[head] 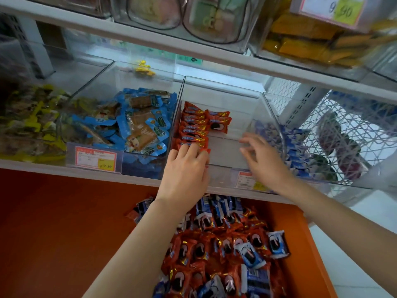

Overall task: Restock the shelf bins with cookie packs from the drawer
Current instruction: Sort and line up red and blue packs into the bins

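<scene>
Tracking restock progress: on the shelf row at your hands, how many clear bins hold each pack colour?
Yellow-pack bin: 1
Blue snack-pack bin: 1
Red cookie-pack bin: 1
Blue-and-white pack bin: 1
Total: 4

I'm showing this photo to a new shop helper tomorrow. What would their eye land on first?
Probably the orange drawer at the bottom, heaped with red and blue cookie packs. Next, the left hand resting on a neat row of red cookie packs along the left side of the clear middle bin, with the right hand spread open over the bin's bare floor.
</scene>
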Tool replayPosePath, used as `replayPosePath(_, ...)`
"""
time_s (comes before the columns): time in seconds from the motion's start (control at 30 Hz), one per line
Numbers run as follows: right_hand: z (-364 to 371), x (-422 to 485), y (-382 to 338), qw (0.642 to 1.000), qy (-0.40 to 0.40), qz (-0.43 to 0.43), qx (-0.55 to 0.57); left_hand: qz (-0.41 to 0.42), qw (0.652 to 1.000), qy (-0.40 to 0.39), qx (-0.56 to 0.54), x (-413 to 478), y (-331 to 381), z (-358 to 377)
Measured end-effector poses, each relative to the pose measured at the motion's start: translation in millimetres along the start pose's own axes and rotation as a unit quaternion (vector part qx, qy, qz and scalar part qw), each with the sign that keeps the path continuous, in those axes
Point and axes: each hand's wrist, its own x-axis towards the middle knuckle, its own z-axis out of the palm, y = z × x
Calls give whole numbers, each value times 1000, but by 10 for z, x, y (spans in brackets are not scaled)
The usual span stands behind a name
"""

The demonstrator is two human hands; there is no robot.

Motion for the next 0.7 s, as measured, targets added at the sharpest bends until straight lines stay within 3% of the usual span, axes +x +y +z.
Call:
replayPosePath(0.23,-1,-578,100,997,-10,-52,-60,13,997,-14,76,-109,109,-3)
replayPosePath(0.53,237,-1214,352,985,74,-144,-66,64,993,-55,81,-283,166,-35)
replayPosePath(0.63,480,-1401,491,989,26,-138,-50,122,987,-62,89,-376,247,62)
replayPosePath(0.7,650,-1458,600,996,-31,-80,-20,156,981,-87,82,-475,332,181)
